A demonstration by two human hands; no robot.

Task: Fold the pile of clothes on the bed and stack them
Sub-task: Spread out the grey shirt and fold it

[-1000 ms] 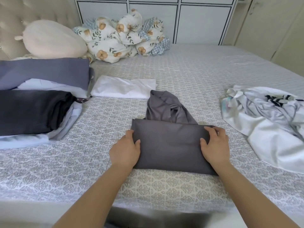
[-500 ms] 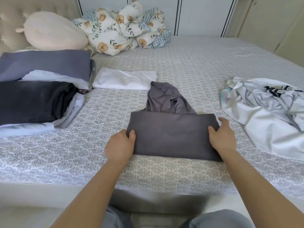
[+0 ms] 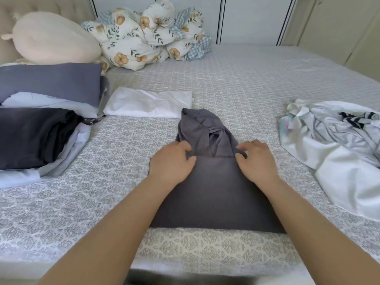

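The grey garment (image 3: 213,188) lies near the front edge of the bed (image 3: 257,83). The left hand (image 3: 171,161) and right hand (image 3: 256,159) pinch its far folded edge with curled fingers. Folded stacks (image 3: 41,120) lie left, an unfolded pile (image 3: 337,149) right, bare sheet between.

left hand (image 3: 171,161) | right hand (image 3: 256,160) | both pinch grey garment (image 3: 213,192) | bed (image 3: 246,89)

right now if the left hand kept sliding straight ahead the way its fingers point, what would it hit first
The left hand points away and slightly right, so it would first run into the bunched upper part of the grey garment it is already pinching. Beyond that lies bare bed sheet, though depth is hard to judge.
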